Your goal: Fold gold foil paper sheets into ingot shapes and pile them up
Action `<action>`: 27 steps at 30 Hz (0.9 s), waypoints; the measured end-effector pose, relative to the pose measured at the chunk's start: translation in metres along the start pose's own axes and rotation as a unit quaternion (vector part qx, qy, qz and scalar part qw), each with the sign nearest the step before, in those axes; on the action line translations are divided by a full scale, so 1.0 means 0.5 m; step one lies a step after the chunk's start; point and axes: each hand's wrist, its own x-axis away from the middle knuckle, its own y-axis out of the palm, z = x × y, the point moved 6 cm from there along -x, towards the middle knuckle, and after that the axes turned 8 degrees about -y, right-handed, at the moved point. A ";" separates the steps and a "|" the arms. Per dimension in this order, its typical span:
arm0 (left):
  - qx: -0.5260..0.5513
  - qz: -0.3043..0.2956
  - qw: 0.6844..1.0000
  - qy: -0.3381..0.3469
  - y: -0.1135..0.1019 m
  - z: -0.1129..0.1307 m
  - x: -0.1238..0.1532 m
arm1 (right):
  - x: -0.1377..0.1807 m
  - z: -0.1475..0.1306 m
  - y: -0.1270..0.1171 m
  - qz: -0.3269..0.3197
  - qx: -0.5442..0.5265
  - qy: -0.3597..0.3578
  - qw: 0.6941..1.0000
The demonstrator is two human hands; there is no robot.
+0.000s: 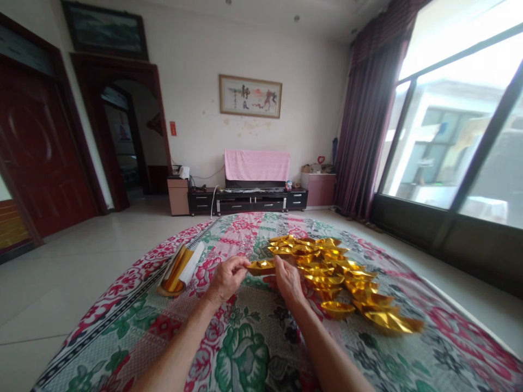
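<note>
A folded gold paper ingot (pixel 261 267) is held between both hands above a floral cloth (pixel 245 337). My left hand (pixel 226 279) pinches its left end with thumb and fingers closed. My right hand (pixel 288 279) grips its right end, fingers closed. To the right of my hands a pile of several finished gold ingots (pixel 339 275) lies on the cloth. A stack of flat gold paper sheets (pixel 180 268) lies to the left of my left hand.
The cloth is spread over a pale tiled floor (pixel 61 272). A low dark TV cabinet (pixel 249 200) with a pink cover stands at the far wall. A large window (pixel 457 136) with dark curtains fills the right side; a dark red door (pixel 36 152) is on the left.
</note>
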 end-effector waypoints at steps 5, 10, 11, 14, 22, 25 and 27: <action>-0.028 0.015 0.999 0.008 -0.003 -0.012 0.001 | 0.008 -0.012 -0.013 0.050 0.029 -0.011 0.998; -0.048 0.017 0.999 0.015 -0.001 -0.023 0.003 | 0.012 -0.007 -0.021 0.090 0.072 -0.039 0.993; -0.054 0.016 0.998 0.017 0.000 -0.024 0.004 | 0.013 -0.006 -0.023 0.097 0.077 -0.056 0.991; -0.067 0.008 0.997 0.026 0.005 -0.025 0.009 | 0.015 -0.004 -0.029 0.129 0.092 -0.106 0.982; -0.048 0.003 0.999 -0.001 0.019 -0.026 0.004 | 0.030 -0.025 -0.045 0.219 0.136 -0.233 0.938; -0.062 -0.003 0.998 -0.010 0.028 -0.018 -0.009 | 0.032 -0.019 -0.048 0.244 0.145 -0.240 0.928; -0.077 -0.005 0.997 -0.008 0.037 -0.011 -0.020 | 0.032 -0.015 -0.047 0.251 0.152 -0.242 0.925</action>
